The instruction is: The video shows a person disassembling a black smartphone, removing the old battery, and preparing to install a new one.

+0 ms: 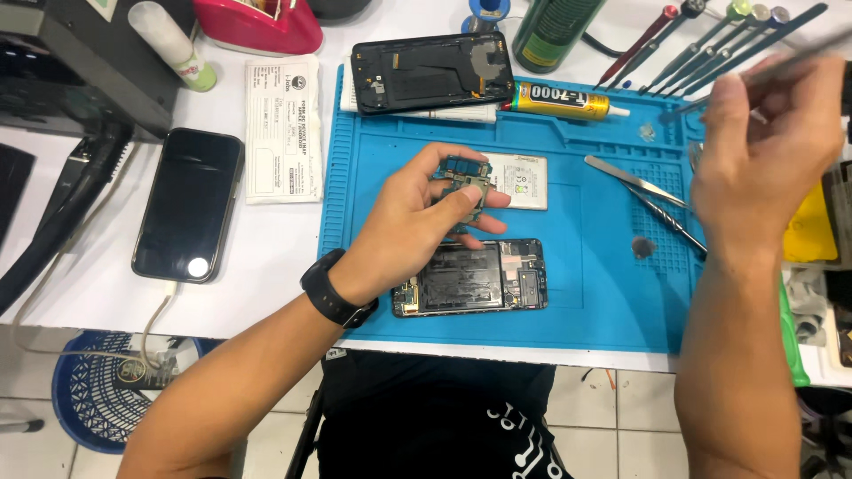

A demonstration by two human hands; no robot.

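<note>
The small circuit board (465, 188) is pinched between thumb and fingers of the left hand (417, 222), above the blue mat (586, 293) and just over the opened phone (470, 277). Its long axis seems to run toward the person, but fingers hide much. The right hand (763, 133) is closed on a thin tool (781, 58), blurred. Better to hold the board only by the edges.

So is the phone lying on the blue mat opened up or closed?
Opened: the phone on the blue mat shows bare internals, and the left hand holds a circuit board above it.
</note>
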